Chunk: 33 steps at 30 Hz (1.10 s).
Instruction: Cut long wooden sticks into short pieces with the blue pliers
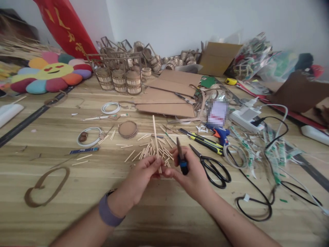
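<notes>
My left hand (142, 176) pinches the lower end of a long thin wooden stick (155, 137) that rises upright and away from me. My right hand (189, 171) is closed round a small cutting tool with a dark blade and a blue-black handle (181, 159); its fingertips also touch the stick's lower end next to the left fingers. Both hands hover just above the wooden table (77, 192). Several short cut stick pieces (149, 149) lie scattered right behind the hands. A grey band sits on my left wrist.
Black scissors (213, 166) lie just right of my right hand, with utility knives (202, 139), a blue glue gun (218, 132) and black cables (257, 202) beyond. A round cardboard disc (128, 129), cardboard sheets (169, 97), small woven baskets (119, 80) and a flower cushion (48, 73) sit farther back.
</notes>
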Each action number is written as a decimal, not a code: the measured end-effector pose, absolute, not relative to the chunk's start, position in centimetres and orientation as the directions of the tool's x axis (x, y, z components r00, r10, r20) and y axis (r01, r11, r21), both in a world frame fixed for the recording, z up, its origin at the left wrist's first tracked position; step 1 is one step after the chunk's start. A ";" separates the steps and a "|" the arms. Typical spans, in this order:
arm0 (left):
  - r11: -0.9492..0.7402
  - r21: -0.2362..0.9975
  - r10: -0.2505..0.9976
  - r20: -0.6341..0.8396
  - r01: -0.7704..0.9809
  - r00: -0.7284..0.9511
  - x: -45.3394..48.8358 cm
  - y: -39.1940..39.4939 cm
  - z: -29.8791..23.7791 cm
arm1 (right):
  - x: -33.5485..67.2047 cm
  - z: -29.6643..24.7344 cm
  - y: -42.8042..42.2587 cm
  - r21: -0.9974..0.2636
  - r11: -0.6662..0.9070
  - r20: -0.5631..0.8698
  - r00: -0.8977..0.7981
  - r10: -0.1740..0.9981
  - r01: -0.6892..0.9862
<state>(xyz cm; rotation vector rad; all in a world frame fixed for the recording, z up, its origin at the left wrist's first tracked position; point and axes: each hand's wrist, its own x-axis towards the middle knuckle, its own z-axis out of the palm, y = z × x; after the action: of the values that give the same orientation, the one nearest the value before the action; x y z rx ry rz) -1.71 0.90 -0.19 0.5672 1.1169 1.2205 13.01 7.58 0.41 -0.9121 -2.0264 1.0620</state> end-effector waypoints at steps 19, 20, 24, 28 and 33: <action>0.079 0.934 0.940 -0.186 -0.348 -0.286 -2.5 0.8 0.2 | 13.1 1.3 7.5 -0.977 -0.054 -0.179 -0.661 0.729 0.205; 0.077 0.925 0.955 -0.176 -0.373 -0.240 -2.6 0.7 0.2 | 13.0 1.3 7.4 -0.964 -0.219 -0.262 -0.706 0.658 0.153; 0.206 0.856 0.976 -0.217 -0.474 0.032 -2.1 0.5 -0.4 | 12.5 0.5 6.8 -0.786 -0.615 -0.392 -0.822 0.413 0.066; 0.228 0.826 0.966 -0.259 -0.516 0.012 -1.7 0.6 -0.3 | 12.3 0.2 6.3 -0.685 -0.728 -0.409 -0.835 0.368 0.015; 0.196 0.845 0.969 -0.244 -0.498 -0.034 -2.4 0.8 0.3 | 12.5 1.0 6.1 -0.679 -0.725 -0.472 -0.824 0.313 0.114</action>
<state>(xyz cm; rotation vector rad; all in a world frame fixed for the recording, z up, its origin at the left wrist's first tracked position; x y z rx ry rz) -2.38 0.79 0.32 0.6190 0.9903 1.3074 12.54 6.07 1.03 -0.8836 -1.1125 2.6753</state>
